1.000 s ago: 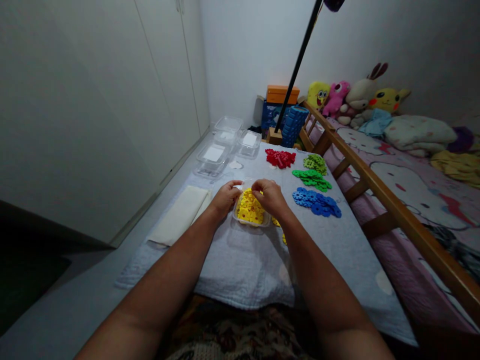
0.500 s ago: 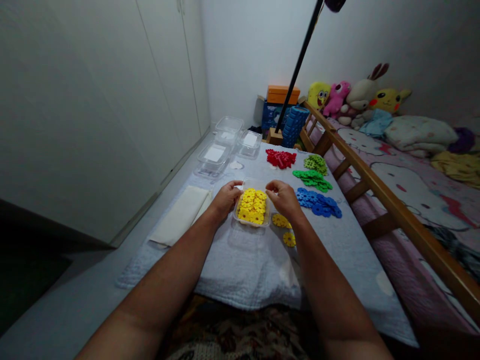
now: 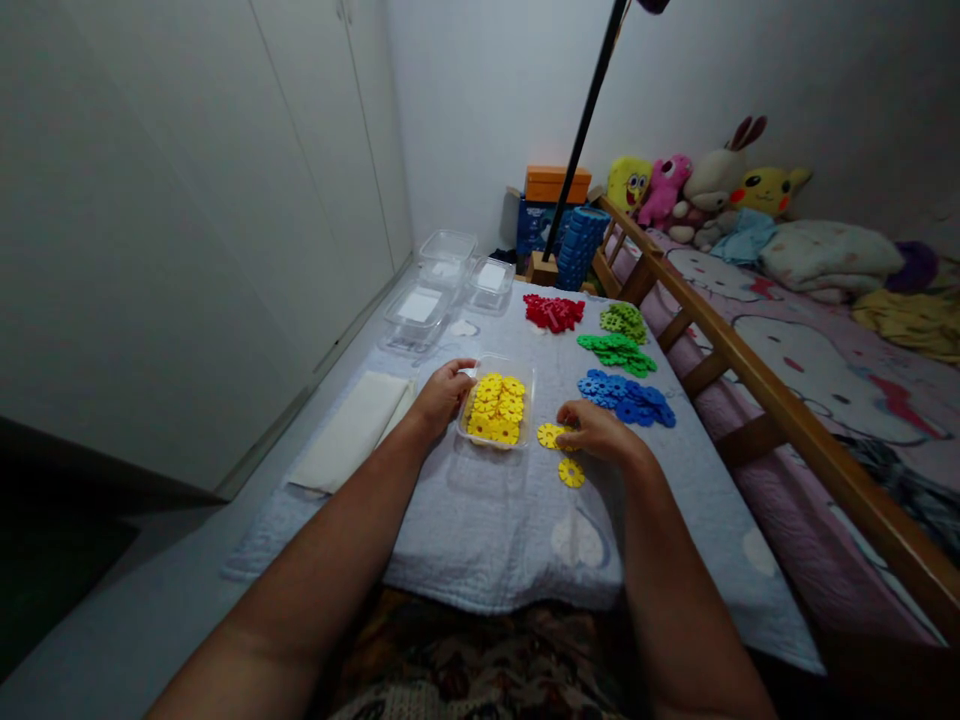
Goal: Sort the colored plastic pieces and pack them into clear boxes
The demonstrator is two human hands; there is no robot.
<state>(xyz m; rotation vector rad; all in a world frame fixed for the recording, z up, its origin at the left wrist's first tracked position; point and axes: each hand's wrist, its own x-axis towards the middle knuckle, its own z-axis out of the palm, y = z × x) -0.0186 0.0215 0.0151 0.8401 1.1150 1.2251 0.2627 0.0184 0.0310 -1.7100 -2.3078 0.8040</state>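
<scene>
A clear plastic tub [image 3: 525, 375] full of yellow flower-shaped discs [image 3: 496, 408] sits on a pale quilt [image 3: 495, 520]. My left hand [image 3: 442, 393] grips the tub's left rim with curled fingers. Right of the tub, my right hand [image 3: 596, 432] rests on the quilt, its fingers closed over loose yellow discs [image 3: 549, 435]. One more yellow disc [image 3: 571, 472] lies just in front of that hand.
Piles of blue [image 3: 626, 398], green [image 3: 619, 352], light green [image 3: 624, 320] and red [image 3: 553, 311] discs lie beyond. Empty clear tubs [image 3: 420, 312] and a folded white cloth [image 3: 352, 430] sit on the left. A wooden bed rail [image 3: 750, 375] runs along the right; a black pole [image 3: 581, 125] stands behind.
My right hand left the tub and dropped to the right onto the loose yellow discs. The left hand stayed on the tub's rim.
</scene>
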